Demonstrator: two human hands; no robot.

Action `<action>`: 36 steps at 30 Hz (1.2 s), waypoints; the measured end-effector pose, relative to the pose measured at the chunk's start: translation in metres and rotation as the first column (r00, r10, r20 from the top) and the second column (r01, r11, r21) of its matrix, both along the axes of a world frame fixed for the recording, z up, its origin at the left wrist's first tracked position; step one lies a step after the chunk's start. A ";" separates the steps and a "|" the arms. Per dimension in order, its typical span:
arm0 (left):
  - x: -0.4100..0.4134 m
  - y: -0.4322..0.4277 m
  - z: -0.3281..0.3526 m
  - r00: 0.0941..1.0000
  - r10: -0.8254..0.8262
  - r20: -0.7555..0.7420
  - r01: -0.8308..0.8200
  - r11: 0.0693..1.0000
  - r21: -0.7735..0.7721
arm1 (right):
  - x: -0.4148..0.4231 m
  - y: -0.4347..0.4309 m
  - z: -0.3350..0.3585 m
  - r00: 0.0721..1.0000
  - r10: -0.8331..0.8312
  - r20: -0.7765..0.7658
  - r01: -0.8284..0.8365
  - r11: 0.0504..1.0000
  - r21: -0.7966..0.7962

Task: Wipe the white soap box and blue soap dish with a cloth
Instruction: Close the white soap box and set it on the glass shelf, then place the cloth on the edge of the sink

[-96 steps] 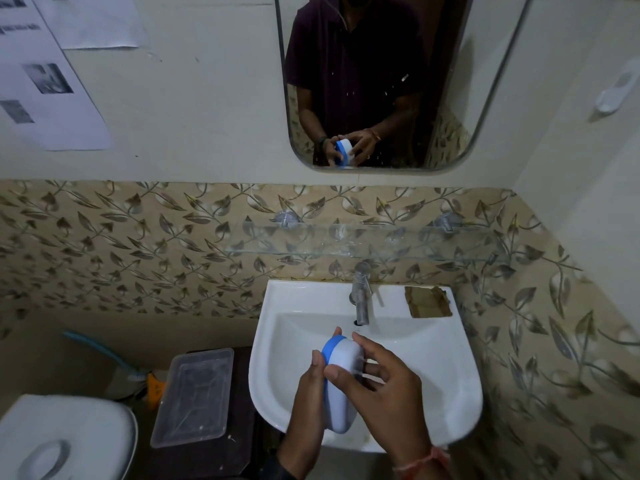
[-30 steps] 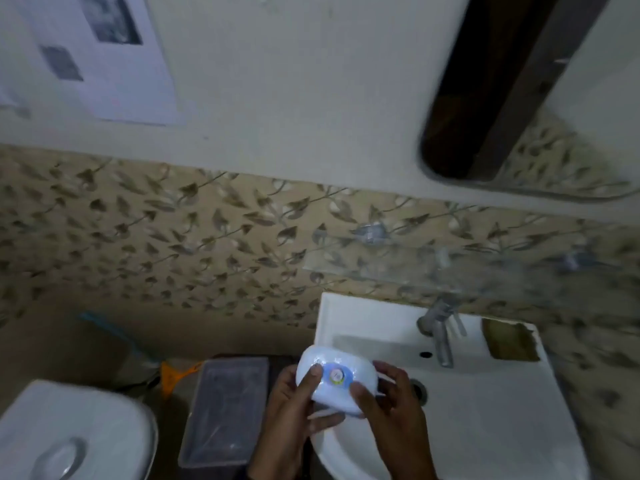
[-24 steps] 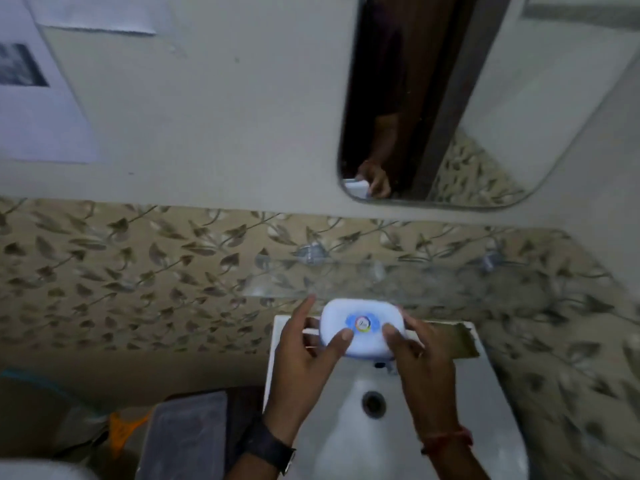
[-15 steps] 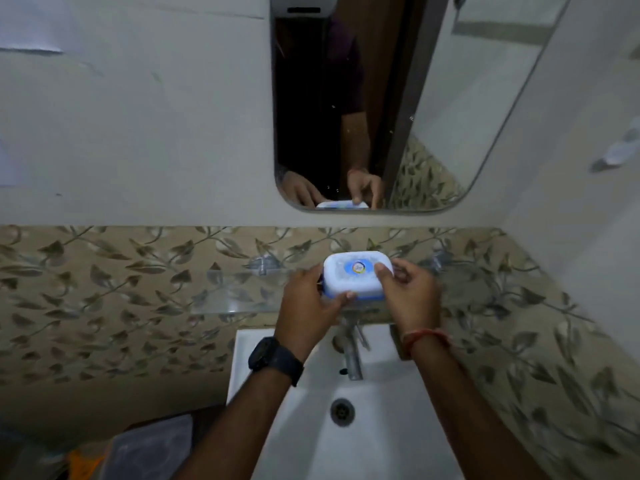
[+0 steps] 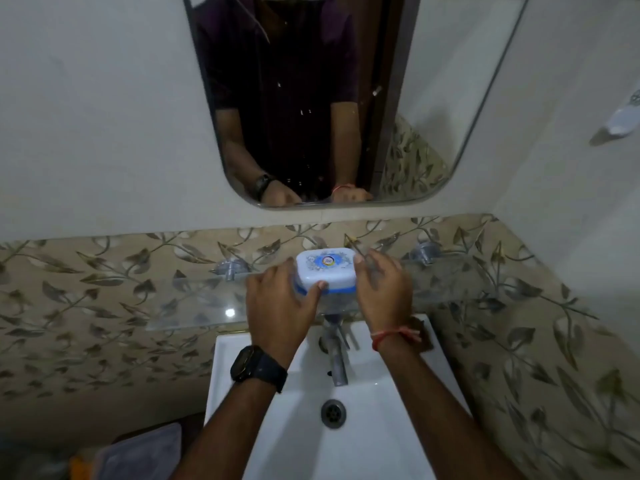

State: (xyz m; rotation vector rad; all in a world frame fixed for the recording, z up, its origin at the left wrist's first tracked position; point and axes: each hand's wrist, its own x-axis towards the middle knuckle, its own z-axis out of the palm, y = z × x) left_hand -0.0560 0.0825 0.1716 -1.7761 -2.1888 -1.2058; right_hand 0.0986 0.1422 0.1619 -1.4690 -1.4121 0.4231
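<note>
The white soap box sits closed on its blue soap dish, whose rim shows as a blue band under the lid. Both stand on the glass shelf above the sink. My left hand holds the box's left end, thumb on the front edge. My right hand lies at the right end, with loosely straight fingers touching the box's side. No cloth is in either hand.
A white sink with a metal tap lies below the shelf. A brown flat piece shows on the sink's back right corner behind my wrist. A mirror hangs above. A clear plastic container stands at lower left.
Both hands carried the closed soap box up from over the sink and set it on the glass shelf. My right hand's grip has loosened.
</note>
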 end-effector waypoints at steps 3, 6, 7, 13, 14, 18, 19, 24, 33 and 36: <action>0.034 -0.035 -0.013 0.995 -0.087 0.050 0.071 0.963 0.259 | 0.027 -0.035 -0.030 0.993 -0.103 -0.064 0.116 0.963 0.243; 0.093 -0.066 -0.056 0.917 -0.395 0.058 0.377 0.905 0.197 | 0.062 -0.060 -0.085 0.966 -0.226 -0.129 0.235 0.970 0.062; 0.112 -0.071 -0.074 0.877 -0.468 0.108 0.457 0.882 0.114 | 0.074 -0.061 -0.105 0.959 -0.254 -0.125 0.249 0.967 -0.055; 0.178 -0.020 -0.175 0.817 -0.203 0.540 0.424 0.846 -0.323 | 0.142 -0.050 -0.168 0.962 -0.242 -0.126 0.160 0.875 -0.457; 0.182 -0.002 -0.184 0.847 -0.194 0.495 0.409 0.833 -0.373 | 0.149 -0.052 -0.171 0.963 -0.239 -0.124 0.156 0.871 -0.465; 0.189 0.066 -0.196 0.963 -0.186 0.195 0.263 0.801 -0.538 | 0.162 -0.081 -0.193 0.966 -0.209 -0.153 0.116 0.877 -0.467; 0.191 0.078 -0.195 0.974 -0.165 0.153 0.224 0.781 -0.583 | 0.163 -0.092 -0.200 0.969 -0.204 -0.142 0.114 0.873 -0.474; 0.202 0.110 -0.201 0.988 0.017 0.152 0.094 0.712 -0.696 | 0.167 -0.135 -0.232 0.943 -0.221 -0.248 0.076 0.870 -0.487; 0.201 0.107 -0.191 0.874 0.148 0.463 0.201 0.757 -0.622 | 0.185 -0.128 -0.206 0.961 -0.175 -0.212 0.035 0.844 -0.536; 0.197 0.101 -0.188 0.793 0.067 0.606 0.331 0.788 -0.520 | 0.181 -0.117 -0.192 0.982 -0.101 -0.159 0.003 0.854 -0.521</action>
